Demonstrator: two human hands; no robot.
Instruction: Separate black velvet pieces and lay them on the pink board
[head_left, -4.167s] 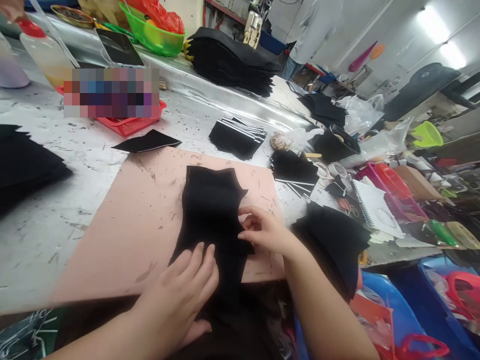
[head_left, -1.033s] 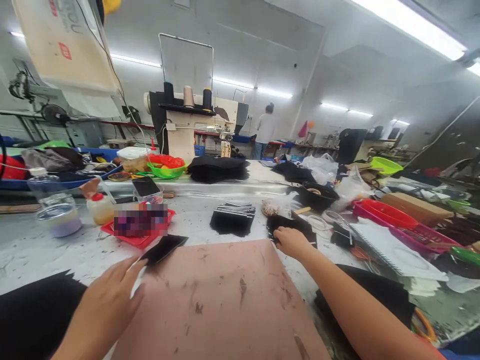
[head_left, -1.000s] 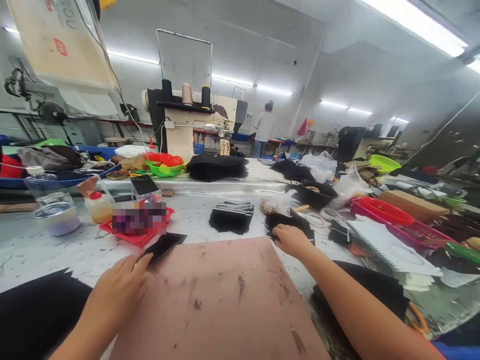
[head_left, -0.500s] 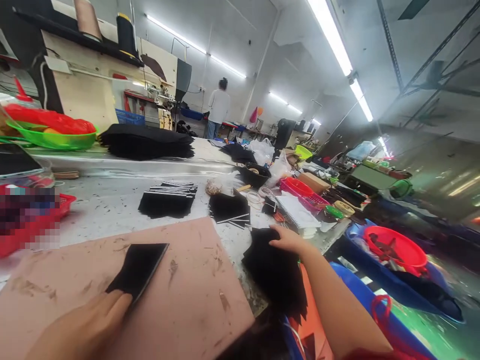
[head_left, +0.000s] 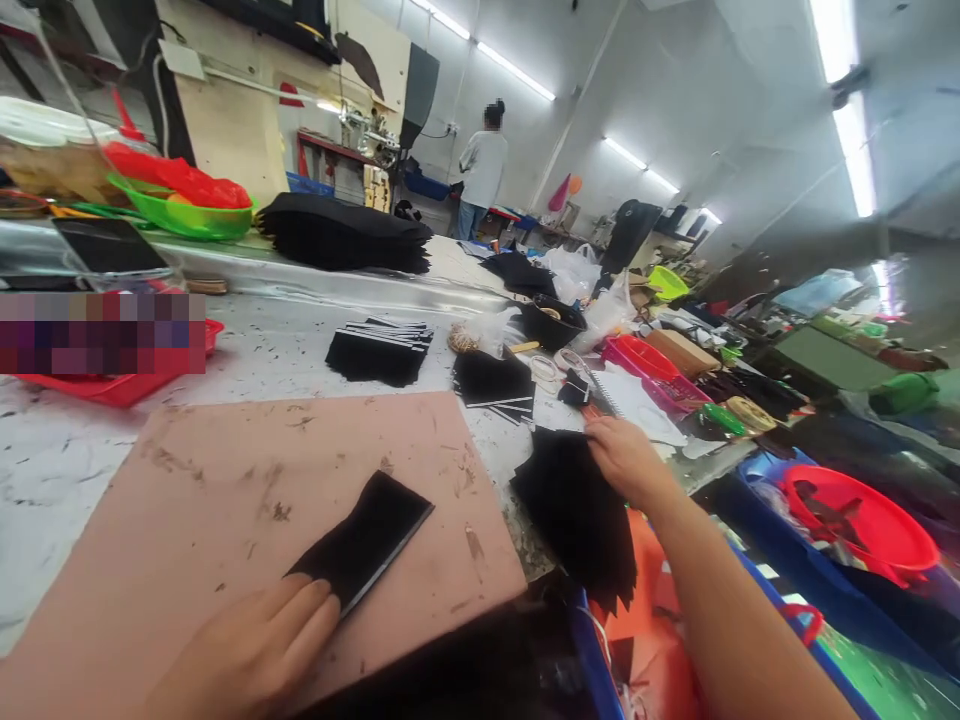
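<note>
My left hand (head_left: 262, 640) has its fingers together on the near end of a black fabric piece (head_left: 367, 535), which lies on the pink board (head_left: 210, 480) with a pale strip along its right edge. On the right, my right hand (head_left: 626, 460) is closed at the upper right edge of a fanned stack of black pieces (head_left: 574, 510); its fingertips are partly hidden. Two smaller stacks with white-edged strips, one at centre left (head_left: 379, 355) and one at centre (head_left: 493, 382), lie beyond the board.
A red basket (head_left: 127, 385) stands at the left, and a thick black stack (head_left: 345, 235) lies on the raised ledge behind. Blue bins hold a red basin (head_left: 862, 515) at the right. A person (head_left: 484, 160) stands in the background.
The camera view has shifted, so most things appear displaced. My left hand and its black piece are farther right on the board. My right hand stays at the right stack's upper edge.
</note>
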